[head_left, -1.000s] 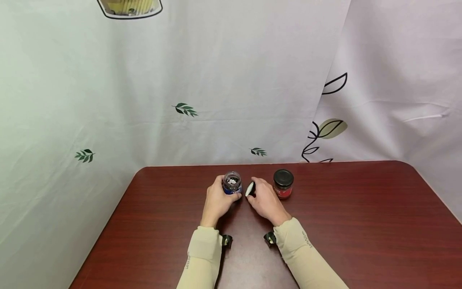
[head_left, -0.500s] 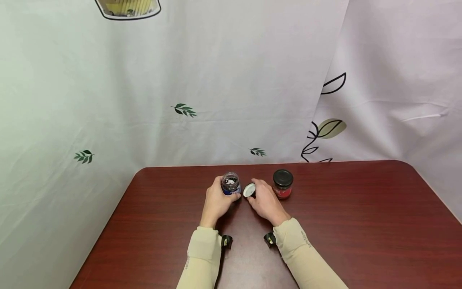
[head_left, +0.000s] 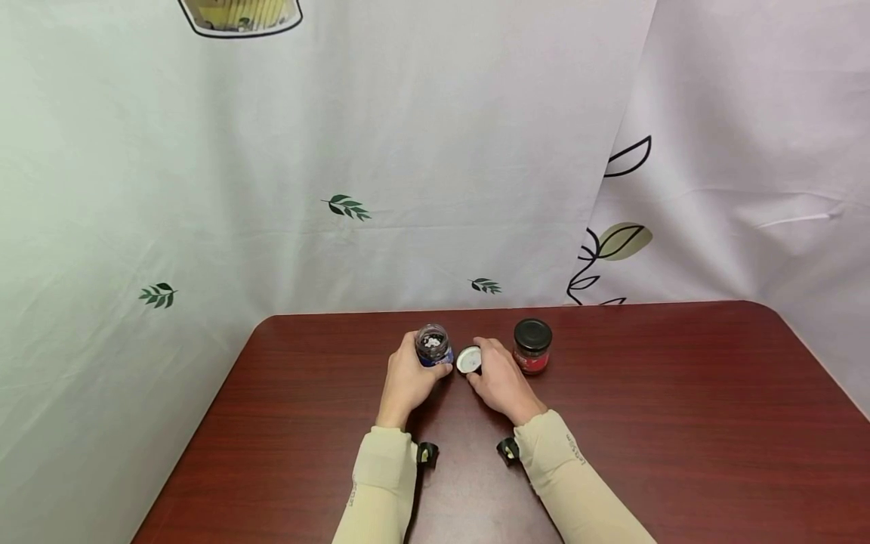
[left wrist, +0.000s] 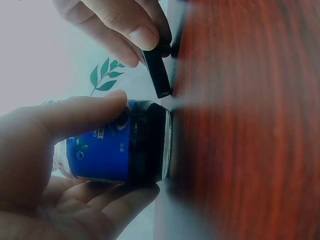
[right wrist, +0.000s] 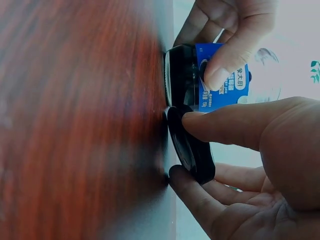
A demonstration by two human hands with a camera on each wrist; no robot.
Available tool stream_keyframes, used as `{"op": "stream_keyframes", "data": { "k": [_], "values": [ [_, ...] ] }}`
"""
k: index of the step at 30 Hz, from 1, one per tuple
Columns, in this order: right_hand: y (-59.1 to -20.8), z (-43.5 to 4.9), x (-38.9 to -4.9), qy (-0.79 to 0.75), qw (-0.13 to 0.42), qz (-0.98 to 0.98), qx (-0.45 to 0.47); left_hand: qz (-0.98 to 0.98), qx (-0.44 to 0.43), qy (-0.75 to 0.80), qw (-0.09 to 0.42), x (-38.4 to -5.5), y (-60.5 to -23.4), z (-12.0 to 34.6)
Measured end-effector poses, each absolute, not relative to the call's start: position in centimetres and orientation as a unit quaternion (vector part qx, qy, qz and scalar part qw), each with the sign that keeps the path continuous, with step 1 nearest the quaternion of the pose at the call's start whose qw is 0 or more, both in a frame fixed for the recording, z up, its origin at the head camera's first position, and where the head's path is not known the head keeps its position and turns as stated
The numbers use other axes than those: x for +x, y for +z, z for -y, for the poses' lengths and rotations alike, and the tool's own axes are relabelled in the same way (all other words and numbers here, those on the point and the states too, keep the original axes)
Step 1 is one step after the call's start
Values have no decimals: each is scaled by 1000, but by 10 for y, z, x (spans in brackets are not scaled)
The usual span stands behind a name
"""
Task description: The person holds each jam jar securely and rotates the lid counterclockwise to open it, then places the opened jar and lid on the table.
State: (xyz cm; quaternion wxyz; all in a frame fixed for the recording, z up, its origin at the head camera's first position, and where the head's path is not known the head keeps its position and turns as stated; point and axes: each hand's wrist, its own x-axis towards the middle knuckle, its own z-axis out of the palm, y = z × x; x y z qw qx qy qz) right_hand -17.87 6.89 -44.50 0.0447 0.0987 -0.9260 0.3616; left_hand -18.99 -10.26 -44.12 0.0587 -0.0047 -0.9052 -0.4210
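An open glass jar [head_left: 433, 346] with a blue label stands upright on the table, dark contents and a white patch showing through its mouth. My left hand [head_left: 410, 381] grips it around the side, thumb across the label [left wrist: 102, 157]. Just to its right, my right hand [head_left: 503, 381] pinches a black lid [right wrist: 192, 145] between thumb and fingers. The lid's white inside [head_left: 469, 360] faces up, and its lower edge is right at the tabletop beside the jar's base.
A second jar [head_left: 533, 346], with a black lid on and a red label, stands just right of my right hand. The reddish-brown wooden table [head_left: 680, 423] ends at the back against a white curtain [head_left: 435, 151] with leaf prints.
The lid has tilted from nearly on edge to lying flatter, its white inside turning upward. The left hand and its jar have barely shifted.
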Motion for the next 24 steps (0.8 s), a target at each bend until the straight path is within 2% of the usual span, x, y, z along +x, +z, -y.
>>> {"op": "stream_keyframes", "data": {
  "k": [24],
  "values": [
    [-450,-70,-181,355,15,930,95,906,2,-420,48,-189,-441,102]
  ]
}}
